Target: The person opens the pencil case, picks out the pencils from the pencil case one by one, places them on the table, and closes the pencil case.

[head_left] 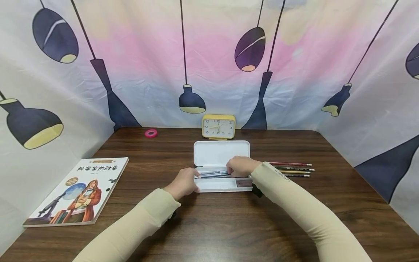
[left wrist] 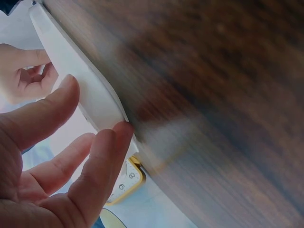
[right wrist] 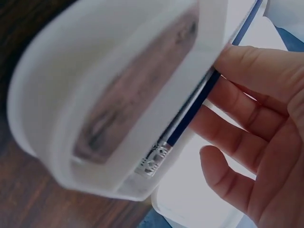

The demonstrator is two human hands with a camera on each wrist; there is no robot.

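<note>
A white pencil case (head_left: 214,185) lies on the table with its lid (head_left: 214,153) raised at the back. My left hand (head_left: 183,183) holds its left end, thumb (left wrist: 71,95) at the front side and fingertips round the end. Over the case's back compartment my right hand (head_left: 242,166) pinches a dark blue pencil (right wrist: 190,114) between thumb and fingers. Several pencils (head_left: 211,175) lie in that compartment. A brownish, smudged eraser (right wrist: 142,85) sits in the small front right compartment. The far tip of the pinched pencil is hidden from the right wrist view.
Several pencils (head_left: 298,170) lie side by side right of the case, partly behind my right forearm. A yellow clock (head_left: 218,126) stands behind the lid. A pink ring-shaped roll (head_left: 151,133) lies at the back left; a book (head_left: 78,193) lies at the left edge.
</note>
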